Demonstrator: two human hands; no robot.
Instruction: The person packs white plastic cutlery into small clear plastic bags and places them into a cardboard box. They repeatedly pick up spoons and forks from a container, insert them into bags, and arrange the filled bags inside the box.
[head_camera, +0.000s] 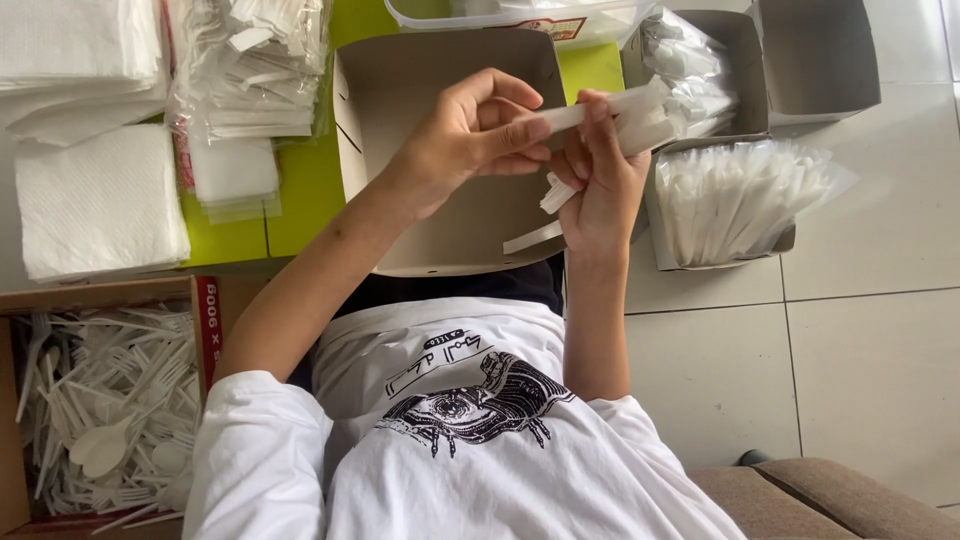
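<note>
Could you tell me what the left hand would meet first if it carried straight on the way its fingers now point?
Probably the right hand: the left hand points toward it, both pinching the same white wrapped packet. Depth looks about equal, so contact is near immediate.

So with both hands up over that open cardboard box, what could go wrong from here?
1. The left hand and right hand pinch a thin white plastic sleeve of cutlery by its edges; it could slip.
2. A loose white strip dangles below the right hand and might drop outside the empty brown cardboard box.
</note>
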